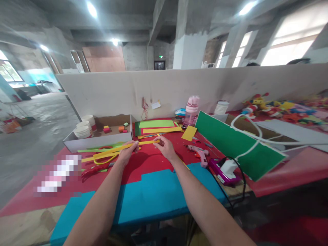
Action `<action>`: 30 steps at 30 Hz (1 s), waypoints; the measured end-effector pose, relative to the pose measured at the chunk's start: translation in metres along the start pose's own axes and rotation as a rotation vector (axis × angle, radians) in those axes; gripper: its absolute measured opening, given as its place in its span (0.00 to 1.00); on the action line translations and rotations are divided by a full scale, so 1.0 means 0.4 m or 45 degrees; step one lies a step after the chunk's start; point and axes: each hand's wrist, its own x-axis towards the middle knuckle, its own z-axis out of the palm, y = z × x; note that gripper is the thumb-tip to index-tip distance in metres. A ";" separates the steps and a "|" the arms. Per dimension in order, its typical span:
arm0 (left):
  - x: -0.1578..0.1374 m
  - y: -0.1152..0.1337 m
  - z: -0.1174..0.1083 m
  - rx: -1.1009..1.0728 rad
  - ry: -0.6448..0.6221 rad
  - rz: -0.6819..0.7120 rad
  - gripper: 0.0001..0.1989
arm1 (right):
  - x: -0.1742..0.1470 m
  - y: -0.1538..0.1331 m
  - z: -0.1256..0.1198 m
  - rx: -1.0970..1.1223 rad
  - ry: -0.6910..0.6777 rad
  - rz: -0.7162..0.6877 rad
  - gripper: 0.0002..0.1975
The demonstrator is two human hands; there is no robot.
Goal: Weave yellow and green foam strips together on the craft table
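Observation:
A narrow yellow strip (146, 142), perhaps paper or foam, stretches between my two hands above the red table cover. My left hand (128, 152) is closed on its left part. At the right end, the fingertips of my right hand (164, 146) pinch the same strip. More yellow strips (102, 153) lie left of my left hand. Below them are a yellow loop (106, 161) and scissors with red handles (93, 172). A pink glue gun (200, 153) rests to the right of my right hand.
At the back left, a box (102, 138) holds colored pieces and white cups (83, 132). A purple power strip (225, 174) with cables sits right, beside a green board (235, 147). Colored sheets (156, 123) and a pink bottle (191, 109) stand near the grey partition (115, 89).

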 end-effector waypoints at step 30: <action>0.003 -0.001 -0.007 -0.016 -0.037 0.021 0.16 | 0.004 0.003 -0.001 0.022 0.166 0.161 0.16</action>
